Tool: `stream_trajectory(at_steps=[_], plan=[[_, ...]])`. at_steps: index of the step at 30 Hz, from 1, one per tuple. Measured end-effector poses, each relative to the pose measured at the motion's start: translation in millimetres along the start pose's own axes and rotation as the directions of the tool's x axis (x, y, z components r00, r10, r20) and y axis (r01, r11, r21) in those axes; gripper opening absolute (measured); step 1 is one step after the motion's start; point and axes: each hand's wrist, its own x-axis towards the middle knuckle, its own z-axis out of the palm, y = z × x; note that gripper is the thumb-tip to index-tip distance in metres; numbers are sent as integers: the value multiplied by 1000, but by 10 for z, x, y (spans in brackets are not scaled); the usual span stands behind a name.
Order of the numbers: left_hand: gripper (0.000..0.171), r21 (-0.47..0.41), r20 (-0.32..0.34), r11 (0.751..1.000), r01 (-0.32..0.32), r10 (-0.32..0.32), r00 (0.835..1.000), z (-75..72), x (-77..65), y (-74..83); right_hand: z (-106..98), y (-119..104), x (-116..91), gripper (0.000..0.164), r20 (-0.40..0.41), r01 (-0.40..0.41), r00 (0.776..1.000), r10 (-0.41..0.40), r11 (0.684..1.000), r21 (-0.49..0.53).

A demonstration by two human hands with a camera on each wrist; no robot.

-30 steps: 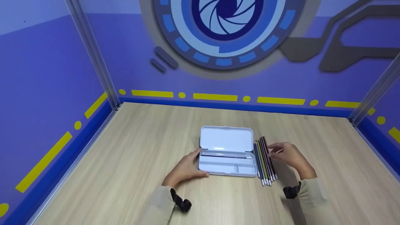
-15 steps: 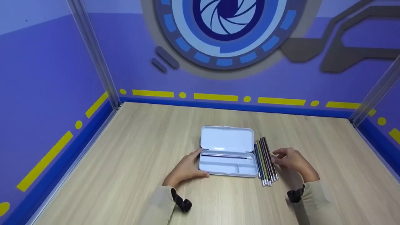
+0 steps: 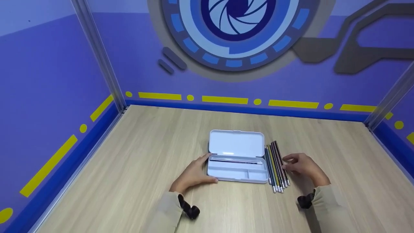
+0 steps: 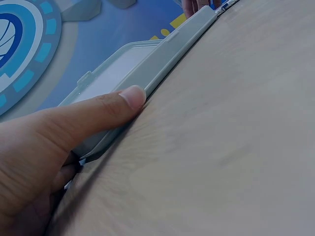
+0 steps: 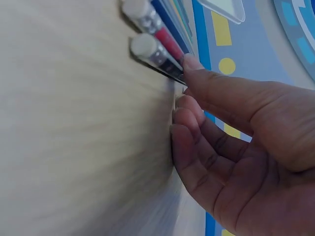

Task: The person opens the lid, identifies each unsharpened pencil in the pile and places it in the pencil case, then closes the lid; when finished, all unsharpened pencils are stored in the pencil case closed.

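An open white pencil case [image 3: 236, 142] lies on the table with its lid folded back. One dark pencil [image 3: 236, 161] lies in its long rear compartment. My left hand [image 3: 193, 173] grips the case's left end, thumb along the front edge; the left wrist view shows the thumb pressing the case's side wall [image 4: 184, 42]. Against the case's right side lies a row of several pencils [image 3: 274, 168], eraser ends toward me. My right hand [image 3: 303, 165] is at the row's right edge, fingers loosely bent. In the right wrist view its thumb touches the outermost pencil [image 5: 155, 53]; the index finger is mostly hidden.
The light wood table [image 3: 155, 139] extends around the case. Blue-purple panels with yellow markings [image 3: 224, 100] enclose it at the back and sides, joined by metal corner posts [image 3: 100, 58]. Black straps [image 3: 189, 207] are on both wrists.
My right hand has drawn back slightly to the right and toward me, staying beside the pencil row. My left hand keeps its hold on the pencil case.
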Motion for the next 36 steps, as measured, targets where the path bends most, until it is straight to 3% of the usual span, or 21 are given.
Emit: stream_trajectory(at_steps=[9,16,27,36], plan=[[105,0,-11,1000,-2,2,1000,-7,-2,7,-34,-71,-11,47,-7,5,1000,-5,1000,-18],[107,8,-5,1000,6,-6,1000,-9,7,4,-38,-62,-56,49,1,23,1000,-23,999,29],[106,11,-6,1000,-3,3,1000,0,-12,-16,-55,-6,-65,56,49,-35,998,32,997,66],[107,9,-2,1000,-4,4,1000,1,-5,7,-93,17,-98,58,77,19,997,-32,988,156]])
